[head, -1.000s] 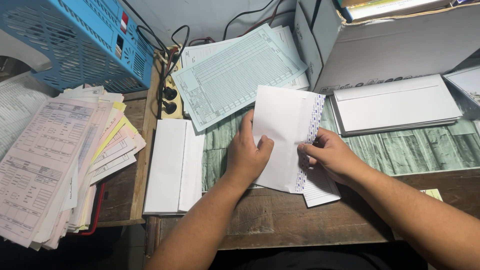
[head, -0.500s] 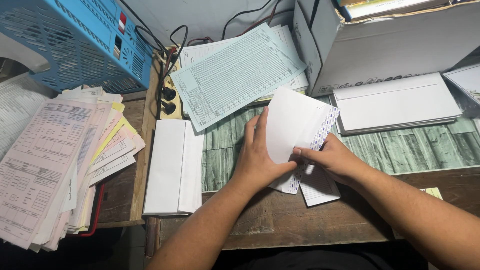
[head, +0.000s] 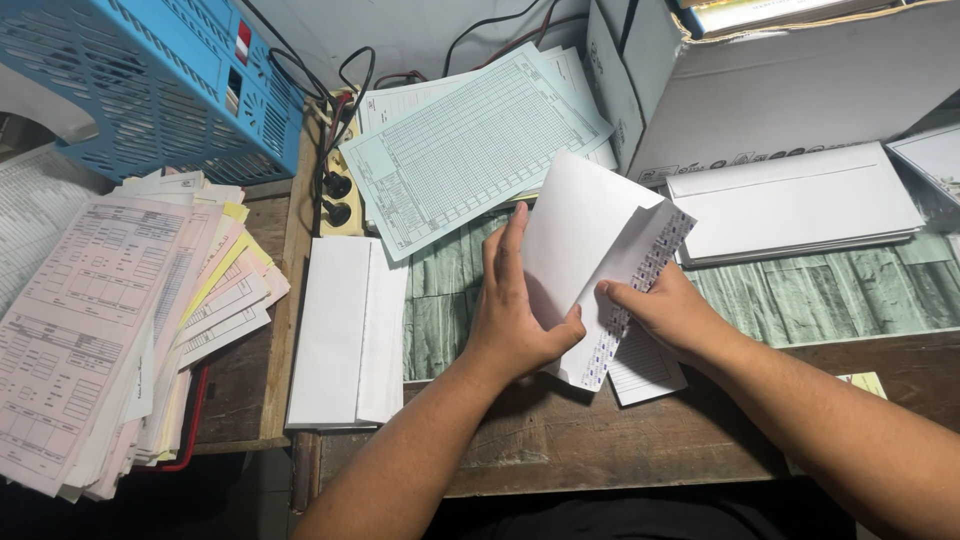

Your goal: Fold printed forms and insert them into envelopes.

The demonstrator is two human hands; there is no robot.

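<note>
My left hand (head: 515, 320) grips a white envelope (head: 580, 225) from its left edge, fingers (head: 505, 245) flat behind, thumb clamped in front. My right hand (head: 670, 310) pinches the envelope's open patterned flap (head: 640, 285) between thumb and forefinger. The envelope tilts above the counter (head: 560, 440), just right of a pale green ruled form (head: 470, 150), with a lined sheet (head: 645, 370) beneath it. Left of the envelope lies a stack of white envelopes (head: 345, 330).

Counting two hands, left hand (head: 515, 325) and right hand (head: 668, 315), sharing one white envelope (head: 580, 235). Spotting two envelope stacks, one (head: 345, 330) at left, one (head: 790, 205) at right. Also showing one blue basket (head: 150, 85), one cardboard box (head: 790, 90), one green ruled sheet (head: 470, 145), one heap of forms (head: 110, 310).
</note>
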